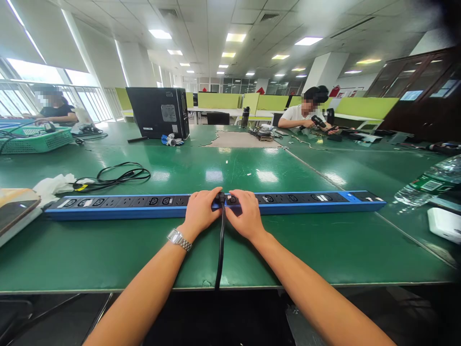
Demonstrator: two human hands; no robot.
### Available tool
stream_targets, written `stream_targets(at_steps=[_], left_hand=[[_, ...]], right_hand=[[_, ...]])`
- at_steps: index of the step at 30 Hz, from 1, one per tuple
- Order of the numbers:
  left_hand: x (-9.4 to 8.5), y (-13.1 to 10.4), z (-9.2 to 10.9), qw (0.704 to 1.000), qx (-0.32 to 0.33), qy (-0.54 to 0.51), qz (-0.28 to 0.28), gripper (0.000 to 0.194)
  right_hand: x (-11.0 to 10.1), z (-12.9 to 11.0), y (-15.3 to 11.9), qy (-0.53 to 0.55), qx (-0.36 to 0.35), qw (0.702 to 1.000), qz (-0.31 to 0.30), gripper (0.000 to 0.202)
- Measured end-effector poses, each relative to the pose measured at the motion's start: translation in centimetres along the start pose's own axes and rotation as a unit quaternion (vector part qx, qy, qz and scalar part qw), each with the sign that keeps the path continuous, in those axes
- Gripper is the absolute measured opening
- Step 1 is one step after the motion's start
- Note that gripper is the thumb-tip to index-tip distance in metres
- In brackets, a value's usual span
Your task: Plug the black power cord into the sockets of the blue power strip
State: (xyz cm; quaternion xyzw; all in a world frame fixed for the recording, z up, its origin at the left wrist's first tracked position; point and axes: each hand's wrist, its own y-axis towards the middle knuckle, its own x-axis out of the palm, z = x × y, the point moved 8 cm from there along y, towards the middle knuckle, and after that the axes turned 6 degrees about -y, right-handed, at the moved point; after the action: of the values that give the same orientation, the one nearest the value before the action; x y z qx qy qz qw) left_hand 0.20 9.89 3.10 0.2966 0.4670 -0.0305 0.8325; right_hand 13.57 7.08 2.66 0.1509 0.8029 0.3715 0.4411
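Note:
A long blue and black power strip (pixel 317 204) lies across the table in front of me, with a row of sockets along its top. At its middle, a black power plug (pixel 221 196) sits at a socket, and its cord (pixel 221 250) runs down over the table's near edge. My left hand (pixel 202 207) is closed around the plug from the left, thumb and forefinger at its side. Just right of the plug, my right hand (pixel 248 214) grips the strip, thumb at the front and fingers over the top. Whether the plug is fully seated is hidden.
A coiled black cable (pixel 122 175) and crumpled white tissue (pixel 55 186) lie left, beyond the strip. A black computer case (pixel 158 113) stands farther back. At right are a plastic bottle (pixel 430 180) and a white box (pixel 444 223). A co-worker (pixel 300 115) sits across the table (pixel 144 259).

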Motion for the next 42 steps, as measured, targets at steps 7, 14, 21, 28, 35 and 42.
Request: stream_targets(at_steps=[7,14,21,28,35,42], left_hand=[[-0.3,-0.2,-0.6,0.997,-0.055,0.056,0.022,0.058],[-0.3,-0.2,-0.3,0.996,-0.052,0.072,0.03,0.049],[-0.3,-0.4,-0.2,0.997,-0.036,0.061,0.036,0.038],[-0.4,-0.4,-0.1,0.998,-0.038,0.037,0.031,0.036],[-0.4,-0.4,-0.1,0.998,-0.039,0.038,0.032,0.039],[-0.5,-0.4,-0.1,0.997,-0.042,0.054,0.031,0.042]], right_hand=[[1.1,-1.1,0.6,-0.045,-0.019,0.999,-0.016,0.037],[2.4,-0.9,0.9,-0.052,0.007,0.998,-0.038,0.036],[2.4,-1.3,1.0,-0.037,-0.025,0.999,-0.026,0.033],[2.4,-1.5,1.0,-0.042,-0.054,0.997,-0.03,0.024],[2.5,-1.2,0.7,-0.036,-0.044,0.998,-0.035,0.029],[2.4,-0.4,0.8,-0.064,0.02,0.998,-0.005,0.037]])
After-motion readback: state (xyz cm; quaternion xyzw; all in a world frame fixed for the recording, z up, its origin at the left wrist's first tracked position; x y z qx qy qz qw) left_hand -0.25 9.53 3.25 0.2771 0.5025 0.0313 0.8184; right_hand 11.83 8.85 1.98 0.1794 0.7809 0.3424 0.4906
